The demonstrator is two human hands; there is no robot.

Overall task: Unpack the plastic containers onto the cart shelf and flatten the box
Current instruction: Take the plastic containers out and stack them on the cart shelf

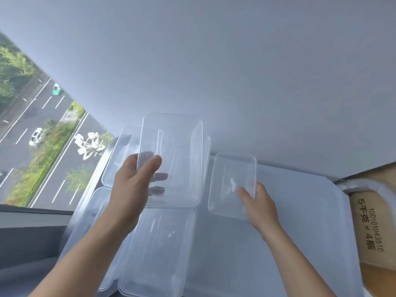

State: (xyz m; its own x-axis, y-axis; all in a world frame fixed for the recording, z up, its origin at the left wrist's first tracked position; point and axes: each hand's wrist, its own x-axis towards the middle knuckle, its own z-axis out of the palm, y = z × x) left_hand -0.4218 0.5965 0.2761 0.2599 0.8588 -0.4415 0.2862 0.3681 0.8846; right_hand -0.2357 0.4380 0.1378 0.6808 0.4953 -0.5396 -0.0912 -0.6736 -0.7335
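Note:
My left hand [134,187] grips a large clear plastic container [180,146] by its near left edge, thumb on top and fingers showing through underneath; it hangs above the white cart shelf [300,221]. My right hand [256,202] pinches the near right corner of a smaller clear container [231,181], held just above the shelf to the right of the large one. Other clear containers lie on the shelf: one at the back left [116,159], one in front [158,254], one at the near left [96,211]. The cardboard box [372,224] stands at the right edge.
A white wall [214,71] rises behind the shelf. To the left is a window [42,136] over a road with cars, with a dark sill [32,232] below it. The box bears printed black characters and has clear plastic wrap along its top.

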